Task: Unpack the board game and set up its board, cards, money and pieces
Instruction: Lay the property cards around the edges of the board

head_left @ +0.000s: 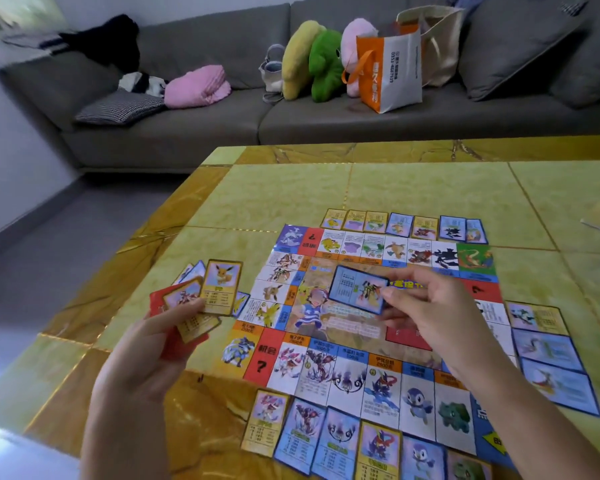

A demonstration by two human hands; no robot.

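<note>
Along the frame's bottom edge a row of cards (343,441) lies just beside the board (347,372), the lowest ones cut off. At lower left the left hand (153,341) grips a fan of cards (205,296), partly hidden by the fingers. The right hand (426,306) pinches a blue card (359,293) over the board's centre. The board lies flat on the table (291,188). Its print is blurred, except a "?" on a red square (261,365). On the sofa (194,129) at the top, the writing on the orange-and-white bag (392,74) is hard to read.

Game board (361,306) flat on yellow table (291,188), left hand (163,327) gripping fanned cards (201,292), right hand (426,306) pinching blue card (357,289)
</note>
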